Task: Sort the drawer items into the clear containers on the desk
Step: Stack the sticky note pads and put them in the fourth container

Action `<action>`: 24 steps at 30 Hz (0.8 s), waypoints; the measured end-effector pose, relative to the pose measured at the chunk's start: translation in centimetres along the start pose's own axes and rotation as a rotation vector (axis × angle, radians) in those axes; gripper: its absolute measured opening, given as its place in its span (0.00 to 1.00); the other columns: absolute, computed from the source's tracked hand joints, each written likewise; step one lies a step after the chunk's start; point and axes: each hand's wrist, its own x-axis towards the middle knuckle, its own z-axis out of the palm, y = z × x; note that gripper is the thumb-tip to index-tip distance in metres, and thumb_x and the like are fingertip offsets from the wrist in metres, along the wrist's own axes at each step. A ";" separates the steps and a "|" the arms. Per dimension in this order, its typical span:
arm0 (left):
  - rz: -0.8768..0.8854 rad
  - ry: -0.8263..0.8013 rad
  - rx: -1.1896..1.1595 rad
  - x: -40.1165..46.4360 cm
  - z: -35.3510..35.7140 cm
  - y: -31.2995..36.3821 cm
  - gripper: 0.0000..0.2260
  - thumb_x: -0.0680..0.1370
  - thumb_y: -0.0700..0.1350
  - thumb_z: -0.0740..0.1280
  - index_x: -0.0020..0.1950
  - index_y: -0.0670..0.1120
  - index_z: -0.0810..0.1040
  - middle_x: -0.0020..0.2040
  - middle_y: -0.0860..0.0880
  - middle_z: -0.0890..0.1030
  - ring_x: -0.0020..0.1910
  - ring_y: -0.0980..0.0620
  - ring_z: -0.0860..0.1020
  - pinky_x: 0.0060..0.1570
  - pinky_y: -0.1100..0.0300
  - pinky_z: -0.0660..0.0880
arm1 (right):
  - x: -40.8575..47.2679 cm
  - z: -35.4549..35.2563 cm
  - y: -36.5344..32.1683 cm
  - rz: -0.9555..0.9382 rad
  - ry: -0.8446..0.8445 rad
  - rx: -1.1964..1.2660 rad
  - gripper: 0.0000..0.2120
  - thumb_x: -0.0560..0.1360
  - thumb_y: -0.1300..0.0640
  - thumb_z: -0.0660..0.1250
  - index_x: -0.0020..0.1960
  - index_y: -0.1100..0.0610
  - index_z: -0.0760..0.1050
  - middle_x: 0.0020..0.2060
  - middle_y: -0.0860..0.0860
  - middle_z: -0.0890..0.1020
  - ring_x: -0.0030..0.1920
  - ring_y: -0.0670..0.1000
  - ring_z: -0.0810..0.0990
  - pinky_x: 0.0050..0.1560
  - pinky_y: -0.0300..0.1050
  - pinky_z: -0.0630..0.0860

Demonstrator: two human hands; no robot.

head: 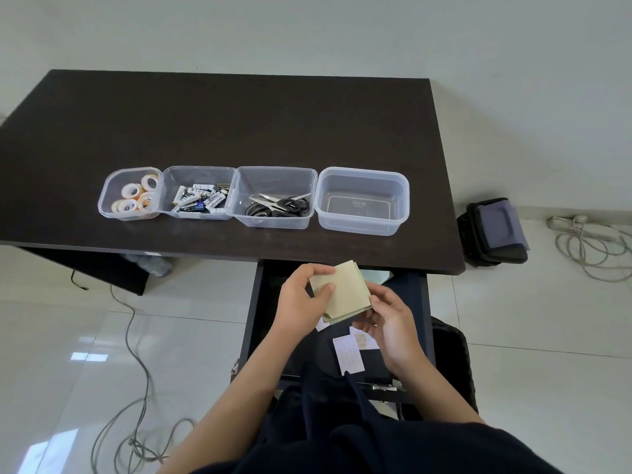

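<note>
Both hands hold a stack of pale green-beige square note pads (pixel 343 292) above the open dark drawer (pixel 260 323). My left hand (pixel 301 299) grips the stack's left edge, thumb on top. My right hand (pixel 390 323) supports its lower right corner. White patterned cards (pixel 349 357) lie in the drawer under the hands. On the desk stand clear containers in a row: one with tape rolls (pixel 131 196), one with batteries (pixel 198 198), one with scissors (pixel 277 203), and an empty one (pixel 362 200) at the right.
The dark desk (pixel 222 124) stretches behind the containers. A black bag (pixel 492 234) sits on the floor to the right, beside coiled cable (pixel 591 248). More cable (pixel 136 388) trails across the tiled floor at the left. A plastic bottle (pixel 150 263) lies under the desk.
</note>
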 end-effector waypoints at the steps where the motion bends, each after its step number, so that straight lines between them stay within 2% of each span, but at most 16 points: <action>1: 0.004 0.013 0.012 -0.1 0.1 0.1 0.10 0.75 0.40 0.68 0.53 0.51 0.79 0.51 0.57 0.79 0.45 0.59 0.75 0.39 0.73 0.70 | 0.0 0.0 0.0 -0.010 0.005 -0.028 0.13 0.81 0.64 0.56 0.59 0.55 0.77 0.41 0.54 0.81 0.39 0.52 0.78 0.43 0.49 0.80; 3: 0.026 0.031 0.028 -0.2 0.3 0.3 0.10 0.75 0.39 0.68 0.54 0.49 0.79 0.52 0.58 0.79 0.43 0.60 0.75 0.39 0.75 0.69 | -0.1 0.3 -0.1 -0.042 0.017 -0.084 0.13 0.80 0.62 0.59 0.61 0.51 0.75 0.41 0.53 0.81 0.39 0.52 0.80 0.46 0.52 0.81; 5: 0.058 0.039 0.048 -0.4 0.5 0.6 0.11 0.75 0.38 0.68 0.55 0.49 0.79 0.53 0.57 0.79 0.42 0.62 0.74 0.40 0.75 0.69 | -0.3 0.6 0.0 -0.081 0.004 -0.122 0.15 0.79 0.61 0.62 0.63 0.48 0.73 0.42 0.51 0.83 0.41 0.51 0.83 0.45 0.49 0.82; 9: 0.078 0.032 0.052 -0.6 0.8 0.1 0.15 0.75 0.38 0.68 0.60 0.51 0.77 0.61 0.54 0.74 0.57 0.62 0.72 0.51 0.77 0.68 | -0.8 1.0 0.2 -0.154 -0.020 -0.110 0.17 0.78 0.62 0.64 0.65 0.49 0.71 0.45 0.55 0.85 0.44 0.52 0.85 0.41 0.43 0.81; 11: 0.006 0.018 -0.053 -0.9 0.9 -0.3 0.17 0.76 0.40 0.67 0.61 0.56 0.75 0.61 0.52 0.74 0.58 0.56 0.74 0.56 0.64 0.74 | -0.7 1.2 0.2 -0.181 -0.029 -0.086 0.17 0.78 0.63 0.64 0.63 0.49 0.72 0.45 0.56 0.85 0.44 0.53 0.85 0.42 0.43 0.81; 12: -0.046 0.004 -0.149 -1.1 0.9 -0.3 0.17 0.76 0.40 0.67 0.61 0.58 0.75 0.60 0.50 0.76 0.55 0.54 0.76 0.55 0.57 0.77 | -0.7 1.2 0.2 -0.188 -0.034 -0.080 0.17 0.78 0.63 0.64 0.63 0.49 0.72 0.45 0.56 0.85 0.44 0.54 0.85 0.42 0.44 0.81; 14: -0.145 -0.030 -0.355 -1.7 0.8 -0.1 0.18 0.77 0.36 0.66 0.60 0.56 0.75 0.56 0.48 0.78 0.51 0.52 0.78 0.52 0.48 0.79 | -0.5 1.3 0.5 -0.191 -0.040 -0.084 0.16 0.78 0.64 0.65 0.62 0.50 0.73 0.45 0.57 0.85 0.44 0.56 0.85 0.42 0.46 0.82; 16: -0.234 -0.057 -0.516 -2.2 0.5 -0.2 0.17 0.77 0.34 0.65 0.61 0.51 0.77 0.54 0.48 0.79 0.52 0.50 0.78 0.53 0.43 0.77 | -0.4 1.2 1.0 -0.176 -0.032 -0.089 0.14 0.78 0.64 0.64 0.61 0.52 0.75 0.46 0.58 0.84 0.44 0.57 0.85 0.42 0.47 0.82; 19: -0.310 -0.129 -0.569 -2.5 -0.1 -0.8 0.17 0.76 0.32 0.65 0.60 0.49 0.78 0.57 0.45 0.79 0.57 0.46 0.78 0.54 0.46 0.78 | -0.4 1.0 1.8 -0.122 -0.005 -0.086 0.12 0.78 0.64 0.64 0.58 0.52 0.76 0.45 0.58 0.84 0.42 0.55 0.85 0.42 0.46 0.82; 21: -0.326 -0.176 -0.501 -2.8 -0.5 -1.3 0.19 0.75 0.31 0.66 0.60 0.50 0.77 0.58 0.46 0.78 0.55 0.48 0.79 0.53 0.47 0.79 | -0.3 0.9 2.6 -0.078 -0.001 -0.100 0.11 0.78 0.63 0.64 0.58 0.51 0.76 0.46 0.57 0.84 0.43 0.54 0.85 0.42 0.45 0.82; 24: -0.372 -0.157 -0.471 -3.1 -0.7 -2.1 0.20 0.75 0.30 0.66 0.61 0.50 0.76 0.59 0.46 0.77 0.53 0.52 0.79 0.52 0.50 0.79 | 0.6 0.6 4.1 -0.036 0.008 -0.117 0.10 0.78 0.61 0.65 0.56 0.50 0.78 0.47 0.55 0.84 0.43 0.53 0.84 0.41 0.43 0.81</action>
